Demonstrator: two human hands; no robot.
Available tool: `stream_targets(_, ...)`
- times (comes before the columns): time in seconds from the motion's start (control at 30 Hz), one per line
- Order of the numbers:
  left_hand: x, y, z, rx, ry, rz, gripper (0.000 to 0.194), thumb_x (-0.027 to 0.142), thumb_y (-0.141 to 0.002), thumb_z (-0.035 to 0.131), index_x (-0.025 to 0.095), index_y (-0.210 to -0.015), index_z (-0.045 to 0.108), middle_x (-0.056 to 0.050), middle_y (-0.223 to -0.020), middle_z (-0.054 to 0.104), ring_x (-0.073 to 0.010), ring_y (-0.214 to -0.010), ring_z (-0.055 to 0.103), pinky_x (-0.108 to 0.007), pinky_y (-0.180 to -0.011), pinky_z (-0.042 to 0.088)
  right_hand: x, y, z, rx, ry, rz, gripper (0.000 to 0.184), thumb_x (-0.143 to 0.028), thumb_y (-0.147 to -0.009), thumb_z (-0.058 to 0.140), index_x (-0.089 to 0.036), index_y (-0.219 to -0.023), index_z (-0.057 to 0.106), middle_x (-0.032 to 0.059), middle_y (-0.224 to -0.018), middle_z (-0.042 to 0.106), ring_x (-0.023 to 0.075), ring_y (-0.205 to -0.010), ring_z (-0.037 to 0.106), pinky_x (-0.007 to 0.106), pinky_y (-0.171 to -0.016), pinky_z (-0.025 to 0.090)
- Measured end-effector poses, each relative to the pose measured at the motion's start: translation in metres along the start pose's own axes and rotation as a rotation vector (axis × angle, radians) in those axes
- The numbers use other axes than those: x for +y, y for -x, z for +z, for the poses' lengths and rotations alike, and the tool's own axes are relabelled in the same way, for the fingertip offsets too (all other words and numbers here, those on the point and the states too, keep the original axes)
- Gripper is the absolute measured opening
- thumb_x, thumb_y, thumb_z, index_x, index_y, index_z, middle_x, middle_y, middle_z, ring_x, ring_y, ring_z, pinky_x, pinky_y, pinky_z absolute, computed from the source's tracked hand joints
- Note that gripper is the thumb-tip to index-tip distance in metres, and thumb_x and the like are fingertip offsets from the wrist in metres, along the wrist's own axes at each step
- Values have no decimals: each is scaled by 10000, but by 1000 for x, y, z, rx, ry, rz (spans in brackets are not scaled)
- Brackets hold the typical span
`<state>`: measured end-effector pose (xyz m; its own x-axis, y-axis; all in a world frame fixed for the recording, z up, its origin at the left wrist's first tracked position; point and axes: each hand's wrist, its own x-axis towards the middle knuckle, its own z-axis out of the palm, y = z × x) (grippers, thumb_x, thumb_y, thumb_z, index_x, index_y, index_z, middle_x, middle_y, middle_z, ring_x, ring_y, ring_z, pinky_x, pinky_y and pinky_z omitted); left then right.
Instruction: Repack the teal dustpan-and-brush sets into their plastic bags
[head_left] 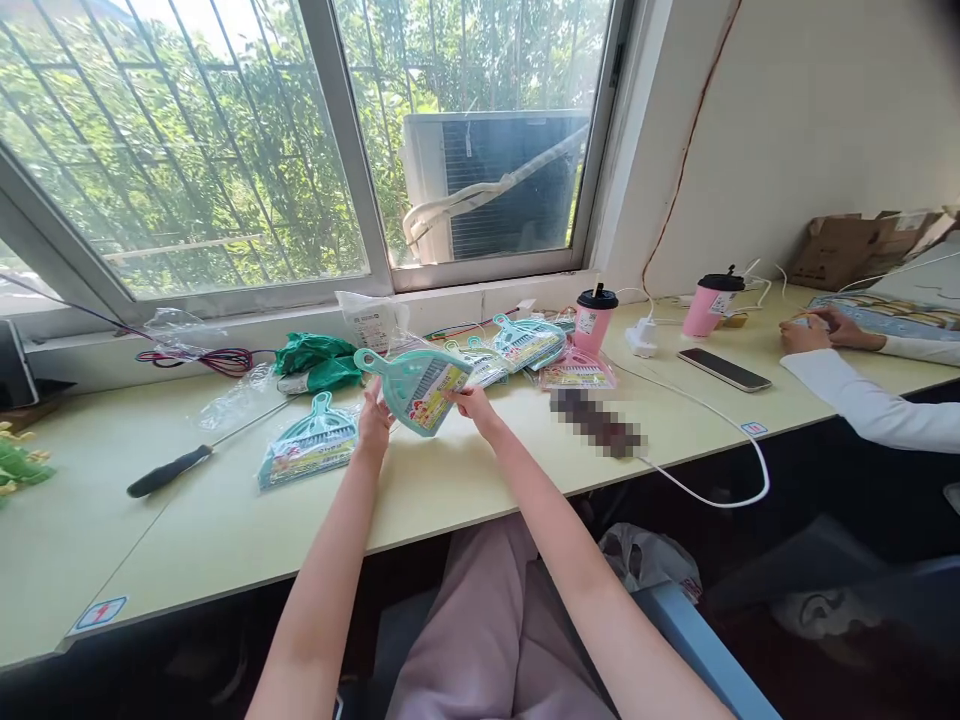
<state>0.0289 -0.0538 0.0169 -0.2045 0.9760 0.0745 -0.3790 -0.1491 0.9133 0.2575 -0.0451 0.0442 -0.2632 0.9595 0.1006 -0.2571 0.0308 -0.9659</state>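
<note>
Above the table I hold a mint-green dustpan (409, 388) with a brush and a printed label card on it, tilted with its handle to the upper left. My left hand (374, 418) grips it at the left, near the handle. The fingers of my right hand (474, 408) pinch its right edge by the label. To the left, a similar packaged dustpan set (311, 445) lies flat on the table. More green sets (529, 343) lie behind to the right, with a pink packaged set (577, 372) beside them.
A black-handled screwdriver (172, 470), a green plastic bag (319, 362) and bundled wires (217, 360) lie left. Pink cups (592, 325), a phone (724, 369), a white cable (739, 503) and a blurred-out object (598, 423) are right. Another person's hands (810, 332) work at far right.
</note>
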Motion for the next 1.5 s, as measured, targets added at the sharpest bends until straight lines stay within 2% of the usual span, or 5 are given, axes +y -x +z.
stream_targets(0.53,37,18,-2,404,286,256,683,577,-1076,172,160,-1435,576,-169,-1106,777,-181,-971,773,-337,-1027,546,18,-12,-36,218,-348,43,492,-292,-635,900,-228,-563,418,-129,-398,302,22,-383,164,255,-403,100)
stream_targets(0.77,38,12,-25,928,254,348,573,480,-1081,110,176,-1500,357,-121,-1028,727,-175,-1020,759,-316,-924,600,16,-10,-38,324,-426,29,635,-429,-646,926,-229,-590,327,-139,-443,294,16,-383,196,225,-373,150)
stream_targets(1.13,47,31,-35,1331,-371,330,470,164,-1043,136,234,-1478,299,-207,-1447,444,-217,-1298,614,-412,-1097,514,11,1,-37,337,-527,32,699,-411,-624,963,-217,-580,294,-135,-460,280,18,-418,224,201,-371,154)
stream_targets(1.3,54,55,-11,1025,-745,511,505,256,-1056,250,190,-1556,237,-241,-1514,439,-314,-1525,364,-642,-1268,165,12,3,-37,319,-515,22,699,-409,-625,961,-218,-587,290,-135,-467,278,17,-420,224,196,-373,173)
stream_targets(1.5,7,39,31,162,-727,652,745,696,-930,537,216,-1491,435,-166,-1294,665,-312,-1239,631,-513,-1108,465,16,3,-30,173,-389,50,610,-398,-609,961,-224,-595,377,-134,-449,291,21,-418,208,198,-374,170)
